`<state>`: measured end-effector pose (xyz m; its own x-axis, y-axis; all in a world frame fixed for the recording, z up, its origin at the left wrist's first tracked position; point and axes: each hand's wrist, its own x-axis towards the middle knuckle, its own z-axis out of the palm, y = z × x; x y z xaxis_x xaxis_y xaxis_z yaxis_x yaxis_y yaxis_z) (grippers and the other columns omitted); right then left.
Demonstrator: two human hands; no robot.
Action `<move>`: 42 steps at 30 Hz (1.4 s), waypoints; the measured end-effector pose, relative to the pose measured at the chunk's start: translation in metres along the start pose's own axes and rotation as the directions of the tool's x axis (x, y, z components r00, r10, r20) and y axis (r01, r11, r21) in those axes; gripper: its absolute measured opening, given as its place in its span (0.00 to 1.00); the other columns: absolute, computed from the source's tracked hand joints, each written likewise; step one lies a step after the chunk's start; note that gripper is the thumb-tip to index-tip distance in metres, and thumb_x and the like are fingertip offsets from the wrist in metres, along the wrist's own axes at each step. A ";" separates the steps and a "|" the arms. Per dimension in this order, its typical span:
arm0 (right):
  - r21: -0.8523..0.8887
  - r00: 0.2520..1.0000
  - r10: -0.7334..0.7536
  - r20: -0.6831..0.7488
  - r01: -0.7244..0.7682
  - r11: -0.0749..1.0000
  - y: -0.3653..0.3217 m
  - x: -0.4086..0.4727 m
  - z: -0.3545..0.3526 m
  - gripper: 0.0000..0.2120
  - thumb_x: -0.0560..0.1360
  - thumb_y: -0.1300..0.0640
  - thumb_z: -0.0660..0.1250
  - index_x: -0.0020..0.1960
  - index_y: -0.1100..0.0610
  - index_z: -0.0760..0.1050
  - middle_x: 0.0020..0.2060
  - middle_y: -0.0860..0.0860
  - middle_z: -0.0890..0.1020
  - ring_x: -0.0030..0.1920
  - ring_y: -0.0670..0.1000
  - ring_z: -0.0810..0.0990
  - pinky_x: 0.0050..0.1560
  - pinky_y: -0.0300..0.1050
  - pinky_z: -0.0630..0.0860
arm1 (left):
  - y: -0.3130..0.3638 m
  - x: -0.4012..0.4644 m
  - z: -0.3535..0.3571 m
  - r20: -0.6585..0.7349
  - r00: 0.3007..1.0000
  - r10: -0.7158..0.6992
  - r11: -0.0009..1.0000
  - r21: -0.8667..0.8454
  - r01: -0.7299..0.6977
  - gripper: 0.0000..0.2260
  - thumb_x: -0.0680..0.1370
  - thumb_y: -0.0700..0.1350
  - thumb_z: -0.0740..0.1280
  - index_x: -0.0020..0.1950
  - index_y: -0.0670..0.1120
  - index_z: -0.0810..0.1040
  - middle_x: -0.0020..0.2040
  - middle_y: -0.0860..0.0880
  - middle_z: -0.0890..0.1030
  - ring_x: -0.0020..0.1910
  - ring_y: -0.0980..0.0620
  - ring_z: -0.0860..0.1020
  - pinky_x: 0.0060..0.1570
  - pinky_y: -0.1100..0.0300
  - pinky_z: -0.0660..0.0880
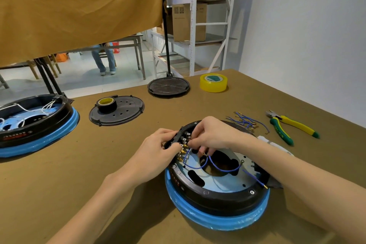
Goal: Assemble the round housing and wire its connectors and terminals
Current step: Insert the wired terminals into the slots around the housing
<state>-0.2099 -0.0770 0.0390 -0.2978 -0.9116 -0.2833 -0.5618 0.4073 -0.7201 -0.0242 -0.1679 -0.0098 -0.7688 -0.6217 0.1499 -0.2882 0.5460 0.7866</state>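
A round black housing (217, 200) with a blue rim lies in front of me on the brown table. Along its left inner edge runs a row of metal and brass terminals (183, 149). Blue wires (223, 167) loop from those terminals across the shiny inner plate. My left hand (158, 150) grips the housing's left rim beside the terminals. My right hand (210, 134) reaches over the far rim, its fingertips pinching a blue wire's connector at the terminal row. Which terminal it touches is hidden by the fingers.
Loose blue wires (245, 121) and green-yellow pliers (291, 127) lie to the right. A second wired housing (33, 121) sits at the left. Two black lids (126, 113) (168, 86), black tape (106, 104) and yellow tape (213, 82) lie farther back.
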 end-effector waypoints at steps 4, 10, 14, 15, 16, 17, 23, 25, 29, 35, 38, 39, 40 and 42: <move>-0.458 0.903 -0.298 -0.310 0.132 0.879 -0.007 -0.024 0.016 0.07 0.75 0.47 0.73 0.50 0.48 0.84 0.43 0.42 0.81 0.46 0.47 0.80 0.45 0.47 0.79 | 0.004 -0.001 -0.008 0.046 0.999 -0.011 0.999 -0.043 0.013 0.14 0.82 0.50 0.66 0.64 0.66 0.80 0.60 0.65 0.81 0.41 0.67 0.81 0.39 0.73 0.75; -0.367 0.912 -0.288 -0.291 0.171 0.914 -0.011 -0.027 0.016 0.11 0.73 0.48 0.77 0.51 0.53 0.85 0.36 0.44 0.81 0.41 0.46 0.80 0.43 0.46 0.80 | 0.011 -0.004 -0.024 0.094 0.993 -0.077 0.995 0.072 0.070 0.08 0.81 0.55 0.69 0.57 0.68 0.80 0.44 0.72 0.83 0.47 0.68 0.84 0.43 0.72 0.76; -0.331 0.930 -0.263 -0.256 0.171 0.928 -0.006 -0.025 0.024 0.06 0.71 0.48 0.78 0.43 0.50 0.86 0.32 0.44 0.82 0.35 0.44 0.80 0.38 0.44 0.78 | 0.017 -0.006 -0.027 0.073 0.995 -0.075 0.980 0.189 0.061 0.13 0.81 0.57 0.68 0.64 0.58 0.83 0.44 0.68 0.84 0.46 0.67 0.83 0.44 0.69 0.78; -0.340 0.930 -0.269 -0.248 0.177 0.924 -0.006 -0.024 0.027 0.05 0.71 0.49 0.77 0.43 0.49 0.87 0.32 0.44 0.82 0.35 0.44 0.81 0.39 0.45 0.79 | 0.020 -0.007 -0.027 0.097 0.993 -0.072 0.976 0.210 0.050 0.12 0.82 0.57 0.66 0.63 0.58 0.84 0.44 0.65 0.85 0.44 0.64 0.84 0.42 0.67 0.80; -0.347 0.930 -0.276 -0.242 0.183 0.920 -0.006 -0.023 0.030 0.04 0.71 0.49 0.77 0.43 0.49 0.87 0.32 0.44 0.83 0.37 0.45 0.82 0.41 0.46 0.80 | 0.022 -0.009 -0.027 0.126 0.990 -0.070 0.973 0.229 0.039 0.11 0.83 0.57 0.65 0.61 0.61 0.84 0.44 0.63 0.86 0.43 0.62 0.84 0.42 0.63 0.81; -0.353 0.929 -0.283 -0.237 0.189 0.917 -0.007 -0.022 0.032 0.04 0.71 0.50 0.77 0.44 0.50 0.87 0.34 0.45 0.84 0.39 0.46 0.83 0.44 0.47 0.82 | 0.023 -0.010 -0.027 0.153 0.986 -0.066 0.967 0.255 0.025 0.10 0.84 0.57 0.63 0.59 0.63 0.83 0.46 0.62 0.86 0.44 0.61 0.84 0.45 0.59 0.83; -0.404 0.938 -0.298 -0.179 0.206 0.891 -0.009 -0.014 0.037 0.06 0.74 0.53 0.74 0.41 0.53 0.87 0.35 0.50 0.85 0.42 0.52 0.83 0.47 0.47 0.77 | 0.027 -0.014 -0.030 0.217 0.975 -0.042 0.965 0.262 -0.017 0.10 0.85 0.56 0.60 0.52 0.71 0.78 0.53 0.61 0.85 0.52 0.62 0.82 0.57 0.55 0.81; -0.419 0.928 -0.333 -0.168 0.239 0.876 -0.009 -0.014 0.039 0.08 0.76 0.54 0.72 0.40 0.55 0.86 0.35 0.51 0.84 0.41 0.53 0.82 0.48 0.49 0.76 | 0.026 -0.014 -0.029 0.214 0.976 -0.036 0.967 0.253 -0.020 0.11 0.85 0.55 0.60 0.53 0.71 0.79 0.53 0.60 0.85 0.52 0.58 0.82 0.56 0.52 0.81; -0.422 0.914 -0.363 -0.181 0.261 0.868 -0.009 -0.016 0.042 0.07 0.77 0.54 0.72 0.43 0.55 0.86 0.37 0.49 0.84 0.43 0.52 0.82 0.55 0.55 0.77 | 0.025 -0.014 -0.027 0.206 0.977 -0.051 0.967 0.255 -0.003 0.11 0.85 0.56 0.60 0.58 0.63 0.82 0.52 0.55 0.86 0.51 0.50 0.84 0.55 0.43 0.81; -0.327 0.882 -0.353 -0.312 0.249 0.912 -0.002 -0.027 0.036 0.06 0.72 0.50 0.76 0.40 0.49 0.82 0.31 0.44 0.81 0.36 0.43 0.79 0.40 0.41 0.76 | 0.025 -0.013 -0.027 0.215 0.974 -0.070 0.981 0.191 0.029 0.11 0.85 0.56 0.61 0.60 0.63 0.83 0.50 0.58 0.87 0.51 0.53 0.84 0.59 0.44 0.80; -0.268 0.883 -0.368 -0.291 0.294 0.917 0.000 -0.033 0.035 0.06 0.71 0.50 0.76 0.36 0.48 0.82 0.27 0.42 0.79 0.31 0.39 0.77 0.35 0.32 0.68 | 0.024 -0.012 -0.029 0.225 0.972 -0.067 0.984 0.177 0.026 0.11 0.85 0.56 0.61 0.61 0.63 0.83 0.49 0.60 0.87 0.51 0.56 0.84 0.59 0.46 0.80; -0.274 0.885 -0.376 -0.275 0.303 0.913 0.000 -0.035 0.036 0.05 0.71 0.50 0.75 0.37 0.49 0.84 0.26 0.41 0.78 0.31 0.39 0.77 0.35 0.32 0.66 | 0.024 -0.012 -0.030 0.229 0.971 -0.065 0.984 0.176 0.025 0.11 0.85 0.56 0.61 0.60 0.63 0.83 0.49 0.60 0.87 0.51 0.58 0.84 0.59 0.47 0.80; -0.285 0.887 -0.382 -0.259 0.307 0.908 0.000 -0.037 0.036 0.03 0.70 0.50 0.75 0.39 0.49 0.85 0.25 0.41 0.77 0.31 0.39 0.76 0.36 0.32 0.66 | 0.024 -0.012 -0.030 0.232 0.971 -0.065 0.984 0.175 0.024 0.11 0.85 0.56 0.61 0.61 0.63 0.83 0.49 0.61 0.87 0.51 0.58 0.84 0.60 0.47 0.80; -0.319 0.894 -0.389 -0.221 0.311 0.895 0.000 -0.038 0.036 0.04 0.70 0.49 0.75 0.43 0.48 0.86 0.27 0.41 0.77 0.32 0.41 0.75 0.42 0.37 0.66 | 0.024 -0.012 -0.030 0.234 0.970 -0.066 0.984 0.176 0.025 0.11 0.85 0.56 0.61 0.61 0.63 0.83 0.50 0.62 0.86 0.52 0.59 0.84 0.61 0.48 0.79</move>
<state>-0.1706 -0.0448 0.0267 -0.2183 -0.9615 0.1671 -0.8418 0.0989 -0.5306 -0.0049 -0.1640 0.0249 -0.8601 -0.5080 -0.0465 -0.4031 0.6209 0.6723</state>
